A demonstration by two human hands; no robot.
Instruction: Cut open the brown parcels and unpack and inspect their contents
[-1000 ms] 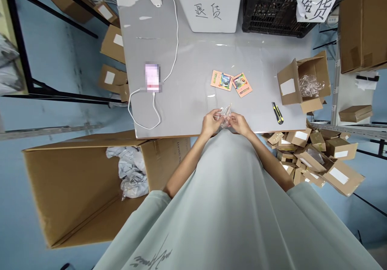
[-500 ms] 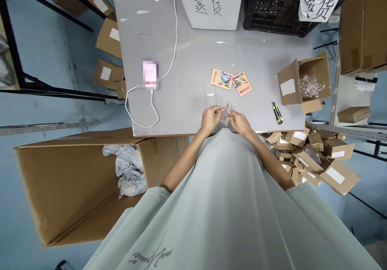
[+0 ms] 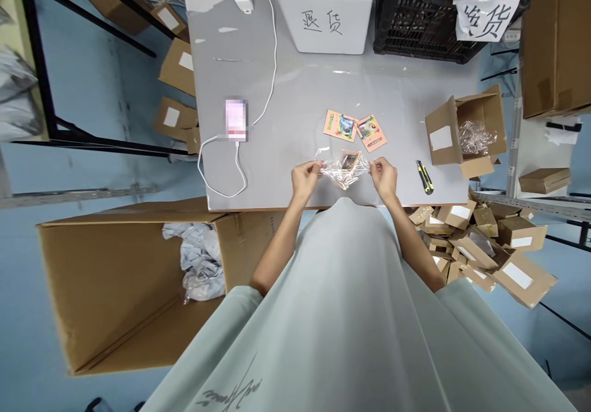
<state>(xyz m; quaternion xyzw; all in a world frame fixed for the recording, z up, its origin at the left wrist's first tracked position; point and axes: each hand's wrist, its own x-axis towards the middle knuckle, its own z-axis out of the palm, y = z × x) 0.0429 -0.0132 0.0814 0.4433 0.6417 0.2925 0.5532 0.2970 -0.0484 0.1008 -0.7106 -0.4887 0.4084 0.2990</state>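
Head view, left hand (image 3: 305,178) and right hand (image 3: 384,177) pinching clear wrapper (image 3: 339,175) ends, small item (image 3: 349,161) inside indistinct

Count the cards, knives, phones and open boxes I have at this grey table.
Cards: 3, one at the clear wrapper between left hand and right hand
Utility knives: 1
Phones: 1
Open boxes: 1
Total: 6
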